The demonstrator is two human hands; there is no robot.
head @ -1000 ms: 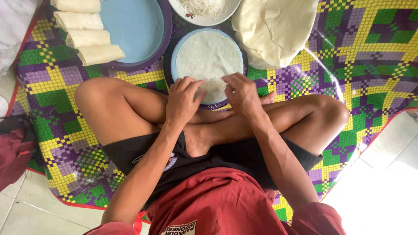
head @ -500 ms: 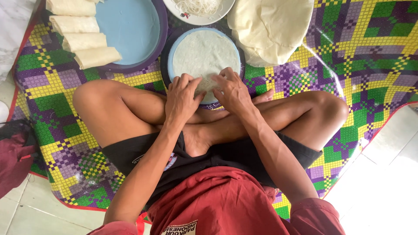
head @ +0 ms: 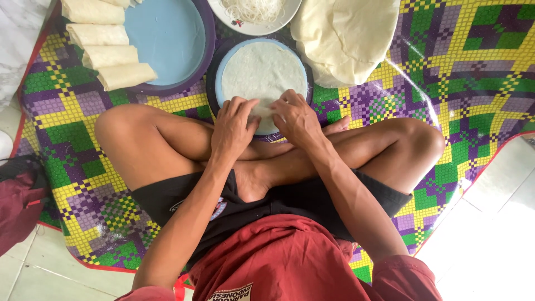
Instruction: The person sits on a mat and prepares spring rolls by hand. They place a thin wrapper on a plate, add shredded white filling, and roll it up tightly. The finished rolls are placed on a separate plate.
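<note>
I sit cross-legged on a woven mat. A thin white round wrapper [head: 262,69] lies flat on a blue plate [head: 218,83] in front of my shins. My left hand [head: 233,127] and my right hand [head: 295,118] rest side by side on the near edge of the wrapper, fingers bent, pinching and folding that edge up. The part of the wrapper under my fingers is hidden.
A larger blue plate [head: 167,39] at the upper left holds several finished pale rolls [head: 114,67]. A white bowl of thin noodles [head: 253,10] sits at the top. A stack of pale round wrappers [head: 345,39] lies upper right. The checked mat [head: 473,72] covers tiled floor.
Both hands have slid forward onto the wrapper's near edge and lifted it into a fold. The view has shifted slightly downward.
</note>
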